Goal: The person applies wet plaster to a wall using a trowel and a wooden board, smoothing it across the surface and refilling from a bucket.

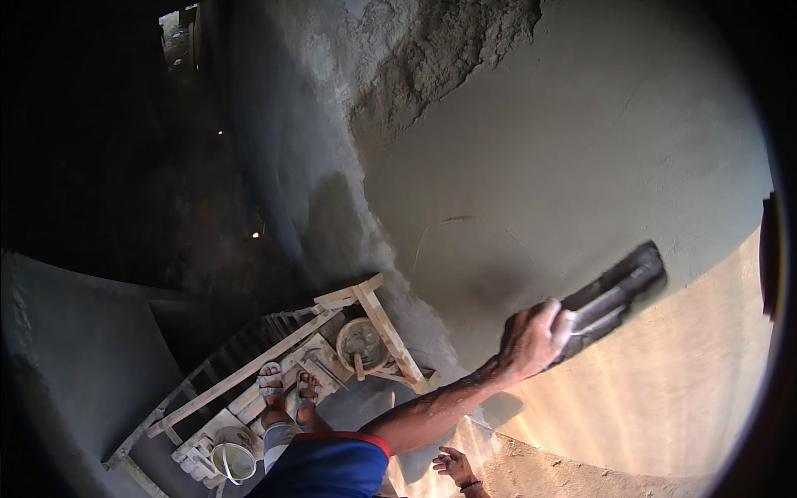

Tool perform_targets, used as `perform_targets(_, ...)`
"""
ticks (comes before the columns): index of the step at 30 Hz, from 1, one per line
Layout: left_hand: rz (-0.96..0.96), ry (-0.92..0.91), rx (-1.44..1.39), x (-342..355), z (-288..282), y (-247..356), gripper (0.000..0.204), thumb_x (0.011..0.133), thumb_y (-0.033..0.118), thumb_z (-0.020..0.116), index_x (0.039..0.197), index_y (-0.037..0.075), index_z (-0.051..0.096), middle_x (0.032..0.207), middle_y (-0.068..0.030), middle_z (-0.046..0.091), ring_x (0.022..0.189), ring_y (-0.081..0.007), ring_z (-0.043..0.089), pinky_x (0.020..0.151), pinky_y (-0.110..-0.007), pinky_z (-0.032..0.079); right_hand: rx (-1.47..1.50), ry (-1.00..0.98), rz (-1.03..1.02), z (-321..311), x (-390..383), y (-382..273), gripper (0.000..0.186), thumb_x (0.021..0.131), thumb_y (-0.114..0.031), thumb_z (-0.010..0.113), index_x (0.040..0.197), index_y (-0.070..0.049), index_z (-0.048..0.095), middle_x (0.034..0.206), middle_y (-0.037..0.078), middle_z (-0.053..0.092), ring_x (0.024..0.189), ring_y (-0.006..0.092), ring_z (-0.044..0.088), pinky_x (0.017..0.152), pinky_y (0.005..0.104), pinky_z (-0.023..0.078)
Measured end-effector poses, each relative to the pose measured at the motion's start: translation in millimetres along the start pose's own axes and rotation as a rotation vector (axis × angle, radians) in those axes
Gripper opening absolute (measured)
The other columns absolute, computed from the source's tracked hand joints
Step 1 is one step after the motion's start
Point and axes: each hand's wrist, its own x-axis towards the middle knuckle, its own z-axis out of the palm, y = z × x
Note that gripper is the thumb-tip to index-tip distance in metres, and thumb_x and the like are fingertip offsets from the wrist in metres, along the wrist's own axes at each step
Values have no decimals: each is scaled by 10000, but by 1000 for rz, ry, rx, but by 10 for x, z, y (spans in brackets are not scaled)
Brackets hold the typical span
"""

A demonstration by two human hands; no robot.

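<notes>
My left hand point(535, 340) grips the handle of a long dark plastering float point(618, 286). The float lies along the wet grey plaster point(598, 149) of the wall, slightly blurred at its far end. My left arm stretches out to the right across the view. Low in the view, my right hand point(455, 466), with a dark bracelet at its wrist, is in front of the sandy lower wall. Its fingers are apart and hold nothing. A round basin point(342, 334) of grey mortar, with a wooden-handled tool point(359, 365) in it, stands near my feet.
I stand in sandals on planks of a wooden scaffold point(245, 373) with side rails. A hammer-like tool point(320, 365) lies beside the basin, and a whitish bucket point(233, 463) stands at lower left. Rough, unsmoothed plaster point(448, 46) borders the smooth part above.
</notes>
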Motion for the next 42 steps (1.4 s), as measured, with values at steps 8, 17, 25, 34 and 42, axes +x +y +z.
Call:
perform_targets(8,-1035,759,-562,-41,-1740,-3367,331,897,398,505,779,102,414,582,-7,396,389,-113,348,336,-267,284,14,-10,66,60,-57,264,375,967,-98,485,1325,14,463,967,142,680,799,205,687,678,306,561)
perform_targets(17,-749,585,-353,565,-1002,-2725,341,890,295,477,731,-3,523,578,-80,482,416,-200,437,397,-370,367,277,-70,122,-265,-141,1426,538,923,-336,530,1379,-71,425,1039,165,669,808,271,688,664,391,558)
perform_targets(25,-43,172,196,-137,491,-386,199,873,173,605,768,41,501,662,-174,576,612,-390,590,540,-455,452,213,38,172,-136,-137,1060,380,959,-175,476,1304,-16,479,1003,151,655,791,266,673,645,326,538)
perform_targets(34,-614,241,-570,-1495,245,-1852,237,922,176,500,708,81,469,597,-15,465,494,-146,460,456,-282,364,209,67,82,152,-206,486,352,956,-55,510,1302,5,487,939,107,671,779,166,668,640,247,525)
perform_targets(42,-1074,651,-868,-1296,-310,-3837,317,929,324,424,658,162,407,573,20,395,379,-120,347,362,-265,328,612,-42,327,37,-181,1615,412,956,-159,526,1328,3,452,969,163,666,796,280,679,652,341,548)
